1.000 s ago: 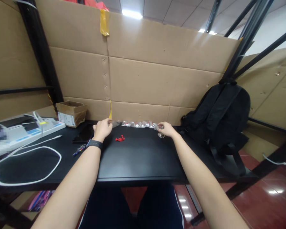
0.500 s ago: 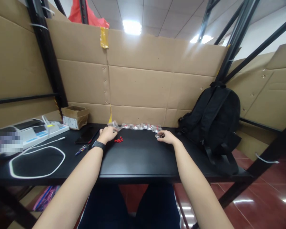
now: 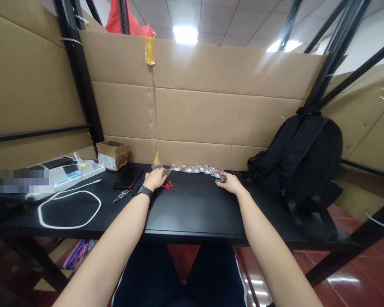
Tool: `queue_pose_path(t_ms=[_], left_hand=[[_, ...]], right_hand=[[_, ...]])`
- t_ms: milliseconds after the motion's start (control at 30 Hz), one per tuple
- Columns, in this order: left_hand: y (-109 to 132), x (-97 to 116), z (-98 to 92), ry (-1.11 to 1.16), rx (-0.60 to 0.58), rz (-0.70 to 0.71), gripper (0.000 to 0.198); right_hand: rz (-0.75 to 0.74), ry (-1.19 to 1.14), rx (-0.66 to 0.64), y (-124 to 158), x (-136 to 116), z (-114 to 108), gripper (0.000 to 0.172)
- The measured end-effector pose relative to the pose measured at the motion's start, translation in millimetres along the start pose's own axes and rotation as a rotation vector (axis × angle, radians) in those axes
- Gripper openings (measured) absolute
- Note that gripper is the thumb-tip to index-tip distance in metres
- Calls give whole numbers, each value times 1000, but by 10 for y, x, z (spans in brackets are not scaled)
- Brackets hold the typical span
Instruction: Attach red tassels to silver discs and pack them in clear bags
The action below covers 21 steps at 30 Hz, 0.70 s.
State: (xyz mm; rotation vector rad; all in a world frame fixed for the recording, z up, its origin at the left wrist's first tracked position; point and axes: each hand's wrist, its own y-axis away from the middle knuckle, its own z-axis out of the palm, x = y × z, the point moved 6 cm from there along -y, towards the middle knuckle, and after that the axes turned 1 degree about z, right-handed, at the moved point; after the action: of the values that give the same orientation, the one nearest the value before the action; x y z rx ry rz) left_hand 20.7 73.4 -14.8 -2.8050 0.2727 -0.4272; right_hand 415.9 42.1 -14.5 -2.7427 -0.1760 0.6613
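At the back left of the black desk, my left hand (image 3: pixel 155 179), a dark watch on its wrist, curls its fingers over a crumpled clear plastic bag (image 3: pixel 167 172). A small red cord (image 3: pixel 167 185) lies just right of that hand. My right hand (image 3: pixel 230 183) pinches a small shiny round metal piece (image 3: pixel 220 181), partly covered by the fingers; its exact kind is too small to tell. Between the hands, a row of small clear packets (image 3: pixel 188 169) with silvery and red contents runs along the cardboard wall. The rightmost packet (image 3: pixel 216 172) is close to my right fingertips.
A black backpack (image 3: pixel 304 157) stands at the right end of the desk (image 3: pixel 192 213). To the left are a phone (image 3: pixel 127 178), keys (image 3: pixel 121 196), a small cardboard box (image 3: pixel 113 154), a white power strip (image 3: pixel 64 175) and a looped white cable (image 3: pixel 97 209). Cardboard (image 3: pixel 195 111) walls the back.
The view has turned slightly left, so everything sits further right in the picture. My right fingers have moved slightly closer to the rightmost packet. My left hand stays at the plastic bag.
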Motion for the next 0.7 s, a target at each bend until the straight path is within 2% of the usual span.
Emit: queue_pose_path(t_ms=[200,400,700], left_hand=[[14,1,-20,-45,38,-37,44],[72,10,-114,-83,96,-73,25],[71,-88,-251,-13,162,-210,40]], right_hand=[[19,1,32,-28,39,8,44],[41,3,33,-42,49,-9,44],[73,-60,84,-2,15,-115,49]])
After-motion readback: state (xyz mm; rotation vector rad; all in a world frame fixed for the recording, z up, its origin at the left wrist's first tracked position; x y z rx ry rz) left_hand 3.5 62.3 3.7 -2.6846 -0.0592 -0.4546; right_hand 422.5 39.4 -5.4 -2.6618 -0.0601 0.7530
